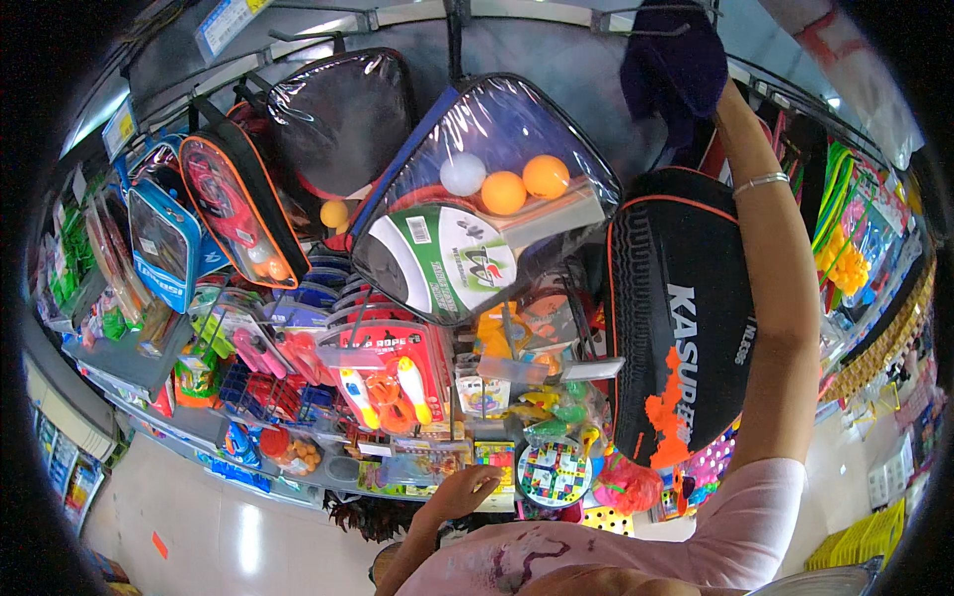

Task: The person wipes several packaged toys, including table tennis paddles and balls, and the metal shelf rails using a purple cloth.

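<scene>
At the upper right, my right arm reaches up to the hooks, and a dark purple cloth (674,59) covers my right hand (724,103) down to the wrist. The cloth lies against the back panel beside a metal hook (656,31); the fingers are hidden. Below it hangs a black racket bag (686,328) with orange trim, partly behind my forearm. My left hand (469,490) is low in front of my body, loosely curled with nothing seen in it. It is near the lower shelf's edge, next to a round board game (555,472).
A clear-fronted table tennis set (440,261) with balls hangs centrally, with racket cases (238,201) to its left. Jump rope packs (384,372) hang below. Metal hooks and a clear price holder (592,369) jut out. Yellow baskets (857,536) stand at the lower right.
</scene>
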### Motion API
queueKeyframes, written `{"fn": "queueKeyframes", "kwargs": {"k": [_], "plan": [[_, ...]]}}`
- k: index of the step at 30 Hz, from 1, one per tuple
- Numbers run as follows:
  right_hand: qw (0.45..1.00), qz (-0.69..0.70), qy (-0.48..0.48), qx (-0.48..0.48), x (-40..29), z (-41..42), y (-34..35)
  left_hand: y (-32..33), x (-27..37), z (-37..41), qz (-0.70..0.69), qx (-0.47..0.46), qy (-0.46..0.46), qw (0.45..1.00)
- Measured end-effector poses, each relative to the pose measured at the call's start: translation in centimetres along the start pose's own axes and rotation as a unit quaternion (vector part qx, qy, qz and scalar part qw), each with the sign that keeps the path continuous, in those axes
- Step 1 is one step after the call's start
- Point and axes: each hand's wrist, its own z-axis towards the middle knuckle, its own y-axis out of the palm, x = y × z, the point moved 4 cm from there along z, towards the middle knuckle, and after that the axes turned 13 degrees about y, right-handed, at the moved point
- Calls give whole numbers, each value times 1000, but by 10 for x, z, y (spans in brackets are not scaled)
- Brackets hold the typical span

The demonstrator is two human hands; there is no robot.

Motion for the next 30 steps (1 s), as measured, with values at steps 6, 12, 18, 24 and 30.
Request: {"fn": "queueKeyframes", "kwargs": {"k": [6, 12, 18, 24, 30], "plan": [[965, 258, -2, -54, -18, 33, 8, -9, 4, -19, 4, 50, -21, 999], [932, 358, -10, -50, -25, 35, 16, -15, 12, -23, 47, 102, 2, 994], [896, 437, -58, -43, -39, 6, -12, -4, 2, -16, 6, 43, -5, 999], [972, -94, -182, 114, -68, -41, -52, 14, -14, 3, 32, -36, 50, 998], [858, -506, 49, 75, -61, -105, -64, 16, -6, 10, 19, -97, 38, 994]]}}
